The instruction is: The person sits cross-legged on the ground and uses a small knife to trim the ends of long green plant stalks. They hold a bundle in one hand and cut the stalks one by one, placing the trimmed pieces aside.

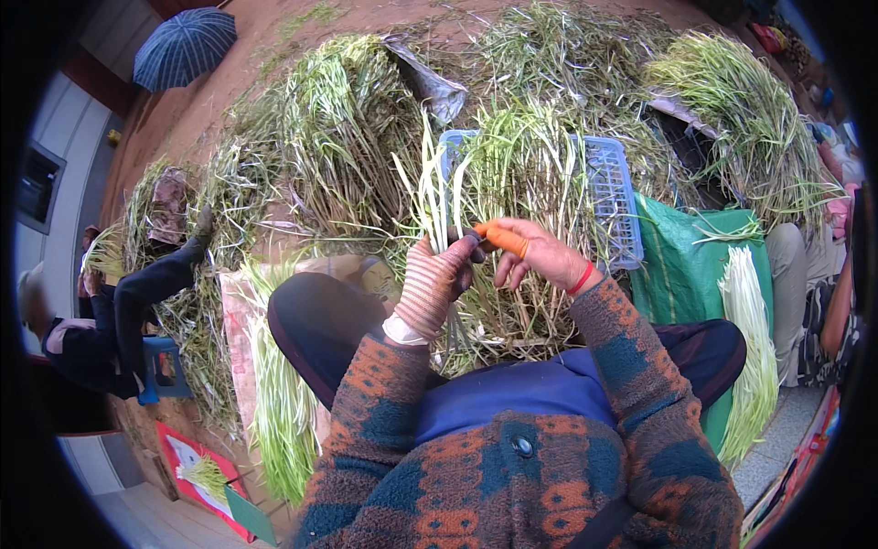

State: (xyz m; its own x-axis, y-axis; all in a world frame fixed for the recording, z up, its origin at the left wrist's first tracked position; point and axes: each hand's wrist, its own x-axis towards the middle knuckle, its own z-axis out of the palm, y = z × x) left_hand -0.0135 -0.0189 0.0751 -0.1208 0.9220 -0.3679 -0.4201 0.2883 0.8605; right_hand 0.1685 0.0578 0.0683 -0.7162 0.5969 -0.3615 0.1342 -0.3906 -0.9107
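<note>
My left hand (433, 274), in a striped glove with dark fingertips, grips a few pale leafy vegetable stalks (432, 199) that point up and away from me. My right hand (531, 250) has orange finger covers and a red band at the wrist. Its covered fingertips meet the left thumb and fingers; whether anything is pinched there is hidden. Beneath both hands, a heap of untrimmed stalks with brownish lower ends (528, 178) lies over a blue plastic crate (610, 199).
Cleaned shoots lie in a bundle (278, 405) left of my knee and another bundle (748, 357) on a green sack (686, 254) at right. Large stalk piles (343, 137) stand ahead. One person (89, 329) sits at left; another person's leg (785, 288) is at right.
</note>
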